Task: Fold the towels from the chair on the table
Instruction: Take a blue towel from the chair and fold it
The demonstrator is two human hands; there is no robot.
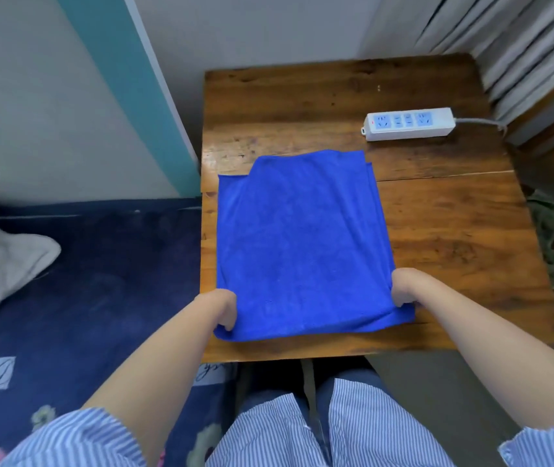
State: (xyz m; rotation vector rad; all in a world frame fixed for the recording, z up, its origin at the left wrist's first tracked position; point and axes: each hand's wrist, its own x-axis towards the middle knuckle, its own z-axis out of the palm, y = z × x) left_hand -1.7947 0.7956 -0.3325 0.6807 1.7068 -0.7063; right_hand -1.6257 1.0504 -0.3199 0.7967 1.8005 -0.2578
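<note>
While only one towel shows, progress has to be judged from that one alone.

Towel: a blue towel [302, 237] lies spread on the wooden table [454, 230], filling the middle of the frame, already doubled at least once, with stacked layers showing along its right edge.

Left hand: the left hand [223, 310], at lower centre-left, has its fingers curled under and pinching the towel's near left corner.

Right hand: the right hand [403, 288], at lower centre-right, grips the near right corner the same way, fingers tucked under the cloth.

Done so far: the lengthwise fold looks made, though the upper left corner sticks out unevenly past the top layer.

Left to do: probably another fold, carrying the near edge toward the far edge, then squaring up; whether more towels wait cannot be told, since no chair is in view.

Near edge: the towel's near hem sits close to the table's front edge, so the hands have little tabletop beneath them.

Left edge: the towel's left side runs just beside the table's left edge, next to a dark blue bed cover [100, 281] at the lower left.

Open room: bare wood lies above and right of the towel.

Obstacle: a white power strip [410, 124] rests at the upper right, apart from the towel's far edge, its cord trailing toward the curtain [521, 45].
</note>
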